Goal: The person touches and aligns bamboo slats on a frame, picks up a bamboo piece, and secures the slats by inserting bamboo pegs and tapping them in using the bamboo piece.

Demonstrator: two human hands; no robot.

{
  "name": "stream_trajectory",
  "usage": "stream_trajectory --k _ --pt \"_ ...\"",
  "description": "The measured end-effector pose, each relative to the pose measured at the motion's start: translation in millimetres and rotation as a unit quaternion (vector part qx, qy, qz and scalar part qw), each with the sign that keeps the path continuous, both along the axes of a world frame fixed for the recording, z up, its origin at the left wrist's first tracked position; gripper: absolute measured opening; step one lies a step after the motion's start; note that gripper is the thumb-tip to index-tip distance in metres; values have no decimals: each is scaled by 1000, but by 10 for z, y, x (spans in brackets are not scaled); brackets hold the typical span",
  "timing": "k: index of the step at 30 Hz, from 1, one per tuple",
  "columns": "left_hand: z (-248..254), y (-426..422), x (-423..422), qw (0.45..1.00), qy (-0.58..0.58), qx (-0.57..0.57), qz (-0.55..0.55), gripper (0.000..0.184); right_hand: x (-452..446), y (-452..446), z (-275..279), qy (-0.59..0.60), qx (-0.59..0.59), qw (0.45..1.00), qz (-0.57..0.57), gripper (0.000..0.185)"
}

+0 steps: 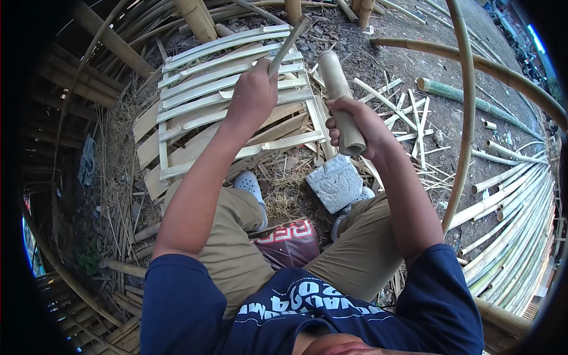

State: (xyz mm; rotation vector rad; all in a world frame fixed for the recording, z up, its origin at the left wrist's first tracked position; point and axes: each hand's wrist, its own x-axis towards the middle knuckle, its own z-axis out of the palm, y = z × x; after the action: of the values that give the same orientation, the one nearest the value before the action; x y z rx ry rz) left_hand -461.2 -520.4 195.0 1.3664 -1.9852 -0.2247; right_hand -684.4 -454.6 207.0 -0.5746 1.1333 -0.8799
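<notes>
My left hand (254,92) is closed round the lower end of a flat, narrow blade or strip (290,44), which points up and to the right. In my right hand (361,127) is a short, thick bamboo piece (335,77), gripped near its lower end and tilted to the upper left. Both hands are raised, with a gap between them. Beneath and beyond the left hand lies a slatted bamboo panel (201,112) of pale strips in a frame. A rough grey block (335,183) rests on the ground below the right hand.
Long bamboo poles (509,236) are piled at the right. A green bamboo pole (467,97) and scattered split strips (414,124) lie beyond the right hand. A curved upright pole (466,118) stands close to the right arm. Bamboo structures (112,41) line the left.
</notes>
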Motion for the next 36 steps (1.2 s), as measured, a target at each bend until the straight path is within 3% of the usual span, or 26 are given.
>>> stream_trajectory --k 1,2,4,7,10,11,14,18,19,22,23,28,30,36 --pt "2 30 -21 1000 3 15 -2 20 60 18 -47 37 -8 998 52 37" --pt "7 45 -38 1000 7 30 -2 21 78 116 -68 73 -88 990 87 35" --pt "6 45 -93 1000 6 23 -17 22 101 186 7 -77 -142 980 114 33" --pt "-14 88 -158 999 15 10 -28 22 199 157 -30 -29 -123 992 26 30" --pt "31 88 -132 998 53 20 -5 20 173 32 -134 -57 25 998 0 27" --pt "-14 69 -125 999 30 20 -15 19 166 69 -151 -5 3 1000 30 27" --pt "-137 58 -135 999 -1 17 -41 16 109 212 2 -180 -113 973 96 28" --pt "-100 136 -177 998 13 -2 -56 15 137 123 -78 -76 -87 992 46 35" --pt "-105 157 -167 999 19 8 -50 15 108 81 -102 -69 -29 997 36 35" --pt "-32 146 -170 995 68 41 -52 16 98 198 -11 -23 -163 983 76 34" --pt "-9 142 -175 993 93 53 -54 17 91 219 37 -84 -165 979 81 33" --pt "4 169 -163 987 84 110 -78 27 89 73 -84 -6 -159 986 -43 29" --pt "7 163 -150 982 94 142 -84 33 22 4 -135 -25 -159 983 -87 33" --pt "-42 222 -207 973 100 176 -107 44 -84 -7 -20 -109 -289 949 -68 61"
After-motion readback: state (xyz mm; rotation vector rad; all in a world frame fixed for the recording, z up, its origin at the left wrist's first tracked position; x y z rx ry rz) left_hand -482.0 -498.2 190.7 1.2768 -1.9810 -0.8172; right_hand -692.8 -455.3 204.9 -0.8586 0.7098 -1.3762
